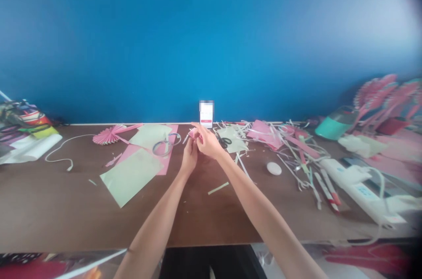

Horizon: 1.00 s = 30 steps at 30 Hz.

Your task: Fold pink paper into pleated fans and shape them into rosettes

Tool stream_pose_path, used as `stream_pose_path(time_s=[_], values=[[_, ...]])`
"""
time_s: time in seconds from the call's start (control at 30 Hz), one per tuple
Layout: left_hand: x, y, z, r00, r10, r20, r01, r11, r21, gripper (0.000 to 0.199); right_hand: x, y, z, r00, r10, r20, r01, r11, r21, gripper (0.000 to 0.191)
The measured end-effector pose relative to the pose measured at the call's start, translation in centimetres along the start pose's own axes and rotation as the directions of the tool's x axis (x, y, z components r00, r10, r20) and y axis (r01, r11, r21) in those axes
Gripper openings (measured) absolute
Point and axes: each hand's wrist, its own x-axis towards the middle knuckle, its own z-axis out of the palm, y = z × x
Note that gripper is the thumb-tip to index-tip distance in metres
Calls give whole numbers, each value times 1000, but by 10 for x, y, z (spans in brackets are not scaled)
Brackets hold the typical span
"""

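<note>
Left hand [189, 156] and right hand [208, 142] together over the middle of the desk [198, 226], both pinching a small pink paper piece [194, 133]; exact finger placement too blurred to tell. Phone [206, 115] upright just beyond, far edge. Left: pale green sheet [132, 178], folded pink fan [107, 135] farther off. Right: black scissors [226, 142] just beside right hand, then white disc [274, 168], power strip [346, 182].

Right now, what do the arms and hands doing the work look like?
They're a person's, not a machine's: the left hand and right hand are ungloved, and both slim forearms show no sleeves, watch or bracelet. Blur hides finer markings.
</note>
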Motion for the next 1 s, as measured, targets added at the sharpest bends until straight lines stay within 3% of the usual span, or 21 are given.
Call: stream_pose_path(time_s=[1.0], values=[[0,-5,0,999,12,46,-12,1000,11,35,0,6,5,1000,18,4,-18,999,52,68]])
